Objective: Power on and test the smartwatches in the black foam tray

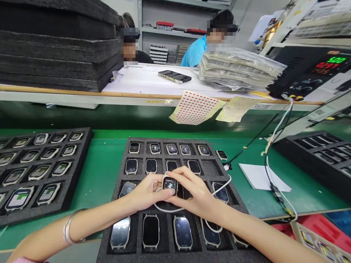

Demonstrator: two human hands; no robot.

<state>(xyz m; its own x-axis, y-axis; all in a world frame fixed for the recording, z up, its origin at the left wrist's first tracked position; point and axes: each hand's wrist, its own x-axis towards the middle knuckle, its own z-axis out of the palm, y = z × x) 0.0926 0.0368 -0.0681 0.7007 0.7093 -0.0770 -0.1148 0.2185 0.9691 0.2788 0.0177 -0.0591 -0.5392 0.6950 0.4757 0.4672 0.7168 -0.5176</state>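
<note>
Between both hands a smartwatch body point(169, 185) with a lit dial is held above the middle of a dark foam tray point(120, 190). My left hand point(149, 190) grips its left side, the thumb at the lower edge of the screen. From the right, my right hand point(193, 188) closes its fingers on the watch's top and lower right edges. A white cable point(164, 210) loops from behind the watch, under my right hand and across the tray. Several strapless watches sit in the tray's pockets, some with lit screens, and my hands hide part of the third row.
A second foam tray of watches point(79, 160) lies left, another point(304, 146) far right. A lone watch point(221, 155) and white paper point(263, 179) lie right of the middle tray. Above, a shelf carries foam stacks point(60, 54), a phone point(174, 76) and a power supply point(307, 69). Two people sit behind.
</note>
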